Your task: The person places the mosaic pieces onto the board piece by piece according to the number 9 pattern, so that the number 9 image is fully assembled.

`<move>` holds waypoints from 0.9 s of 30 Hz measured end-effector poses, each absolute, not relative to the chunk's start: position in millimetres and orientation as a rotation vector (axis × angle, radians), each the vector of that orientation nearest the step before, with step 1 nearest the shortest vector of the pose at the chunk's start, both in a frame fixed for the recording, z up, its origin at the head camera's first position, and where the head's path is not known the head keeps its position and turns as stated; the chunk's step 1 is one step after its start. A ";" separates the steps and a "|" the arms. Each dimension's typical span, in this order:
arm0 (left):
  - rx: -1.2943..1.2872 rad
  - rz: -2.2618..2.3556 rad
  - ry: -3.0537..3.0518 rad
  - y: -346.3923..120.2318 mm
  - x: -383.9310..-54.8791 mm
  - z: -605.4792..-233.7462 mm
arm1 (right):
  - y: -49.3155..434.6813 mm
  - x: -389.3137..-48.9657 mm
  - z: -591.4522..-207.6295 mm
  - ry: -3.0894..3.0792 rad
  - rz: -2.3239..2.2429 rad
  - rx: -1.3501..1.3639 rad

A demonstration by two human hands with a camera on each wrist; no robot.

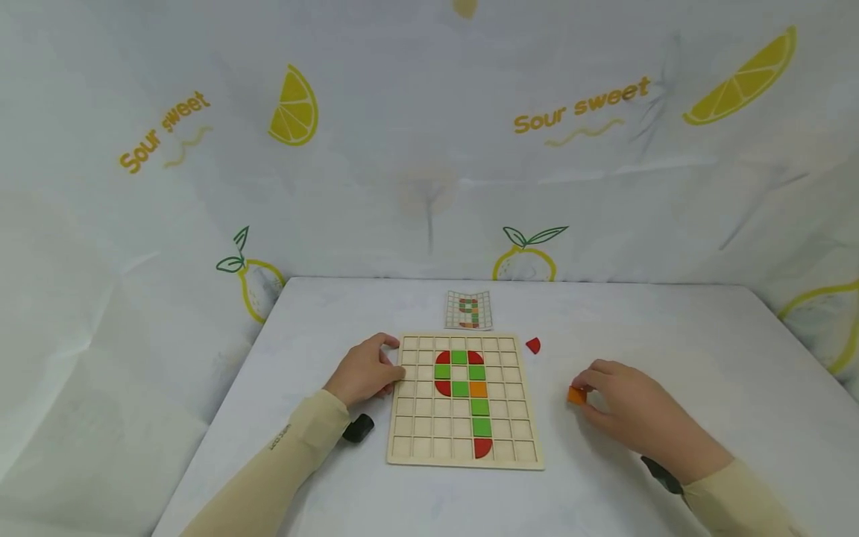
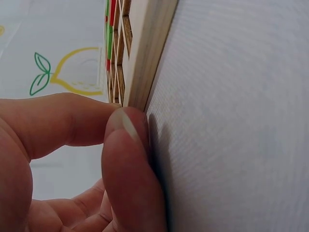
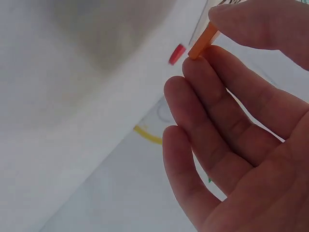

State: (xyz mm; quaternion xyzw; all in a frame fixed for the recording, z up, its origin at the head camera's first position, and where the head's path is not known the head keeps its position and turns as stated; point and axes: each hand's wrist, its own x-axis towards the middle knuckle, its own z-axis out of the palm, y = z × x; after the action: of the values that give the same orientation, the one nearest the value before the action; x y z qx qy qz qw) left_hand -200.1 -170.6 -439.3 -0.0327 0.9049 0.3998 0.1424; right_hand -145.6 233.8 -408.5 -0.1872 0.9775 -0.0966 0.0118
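A wooden grid board (image 1: 429, 429) lies flat on the table. Set in its squares, in the shape of a 9, are several green square tiles (image 1: 479, 407), red rounded tiles (image 1: 482, 447) and an orange square tile (image 1: 478, 389). My left hand (image 1: 362, 371) is at the board's left edge; the left wrist view has its thumb and a finger (image 2: 63, 116) touching the rim. Right of the board, my right hand (image 1: 620, 395) pinches another orange square tile (image 3: 205, 41) between thumb and fingers, the remaining fingers extended below it.
Beyond the board lies a small printed card (image 1: 468, 309) with a matching coloured 9. A loose red quarter-round tile (image 1: 533, 345) rests by the board's upper right corner. Behind the white table (image 1: 322, 306) hangs a lemon-print cloth (image 1: 376, 186).
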 end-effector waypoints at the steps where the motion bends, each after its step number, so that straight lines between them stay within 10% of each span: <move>1: -0.094 1.153 2.610 -170.4 -199.8 -438.7 | 227.3 -146.0 -407.7 3.048 -0.313 -0.613; 27: -0.091 1.161 2.614 -167.6 -198.6 -437.8 | 111.7 -125.8 -401.3 2.931 -0.375 -1.114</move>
State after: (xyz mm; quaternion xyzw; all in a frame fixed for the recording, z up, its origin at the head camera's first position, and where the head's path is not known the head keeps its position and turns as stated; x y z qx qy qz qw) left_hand -198.6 -167.6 -437.8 -0.0315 0.9045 0.4018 0.1393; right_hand -125.8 111.7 -401.3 -0.3528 0.9281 -0.1187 -0.0080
